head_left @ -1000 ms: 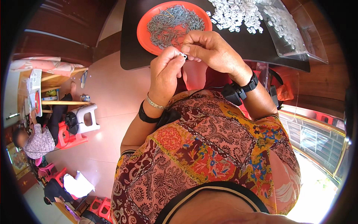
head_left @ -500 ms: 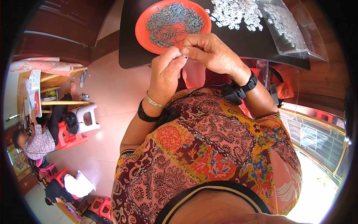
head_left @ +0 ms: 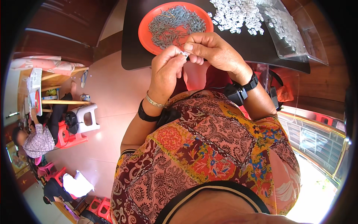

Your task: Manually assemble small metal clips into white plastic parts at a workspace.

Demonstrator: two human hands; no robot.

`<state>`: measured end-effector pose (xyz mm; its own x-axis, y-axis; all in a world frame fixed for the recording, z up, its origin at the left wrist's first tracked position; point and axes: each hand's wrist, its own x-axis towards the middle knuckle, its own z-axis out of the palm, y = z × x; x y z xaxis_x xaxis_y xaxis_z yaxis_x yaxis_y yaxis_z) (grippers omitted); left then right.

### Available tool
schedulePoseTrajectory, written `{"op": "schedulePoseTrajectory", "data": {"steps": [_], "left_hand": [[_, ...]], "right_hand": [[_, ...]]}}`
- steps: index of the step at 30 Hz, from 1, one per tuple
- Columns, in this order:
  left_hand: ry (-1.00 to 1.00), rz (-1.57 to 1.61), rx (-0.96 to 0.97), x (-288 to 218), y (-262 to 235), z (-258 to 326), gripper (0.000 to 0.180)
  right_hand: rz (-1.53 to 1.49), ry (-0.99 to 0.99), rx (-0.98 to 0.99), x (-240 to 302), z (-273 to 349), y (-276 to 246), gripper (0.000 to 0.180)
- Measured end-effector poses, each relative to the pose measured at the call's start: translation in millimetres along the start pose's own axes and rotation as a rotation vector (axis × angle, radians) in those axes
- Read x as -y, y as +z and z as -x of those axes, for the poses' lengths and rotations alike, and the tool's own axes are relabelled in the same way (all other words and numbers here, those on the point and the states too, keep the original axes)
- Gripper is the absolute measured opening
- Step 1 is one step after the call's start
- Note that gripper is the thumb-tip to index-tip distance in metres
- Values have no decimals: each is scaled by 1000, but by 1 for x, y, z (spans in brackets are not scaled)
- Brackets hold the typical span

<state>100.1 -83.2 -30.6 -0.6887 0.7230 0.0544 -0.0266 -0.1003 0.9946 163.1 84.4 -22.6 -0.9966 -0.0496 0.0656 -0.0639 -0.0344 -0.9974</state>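
My left hand (head_left: 165,71) is closed in a pinch on a small white plastic piece with holes (head_left: 183,54). Against that piece comes my right hand (head_left: 218,54), its thumb and index finger pressed together; whatever they grip is too small and covered to make out. Both hands meet just over the table's near edge. Right beyond them lies a round red-orange plate (head_left: 144,39), holding a heap of small grey metal screws (head_left: 177,24) with a thin yellowish stick among them.
The black table (head_left: 138,61) bears a pile of similar white plastic pieces (head_left: 236,16) at the back right. Beside it, a clear tray (head_left: 287,33) holds more. Far left, another person (head_left: 39,140) sits near red and white stools (head_left: 85,117).
The white piece shows more between my fingertips. My right thumb has shifted slightly, and its lower fingers have come into sight below. The plate and table sit slightly lower in the picture.
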Motion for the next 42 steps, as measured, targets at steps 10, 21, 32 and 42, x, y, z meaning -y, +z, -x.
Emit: {"op": "schedulePoseTrajectory", "data": {"steps": [10,21,32,42], "left_hand": [[4,21,21,1,0,-2,16],[-1,9,14,1,2,0,16],[-16,-18,13,-1,4,2,17],[13,-36,29,3,2,2,16]], "right_hand": [[53,-17,-18,5,1,2,24],[134,-63,-107,5,3,6,21],[132,-89,-96,0,4,5,21],[326,-129,-169,-2,7,8,25]]}}
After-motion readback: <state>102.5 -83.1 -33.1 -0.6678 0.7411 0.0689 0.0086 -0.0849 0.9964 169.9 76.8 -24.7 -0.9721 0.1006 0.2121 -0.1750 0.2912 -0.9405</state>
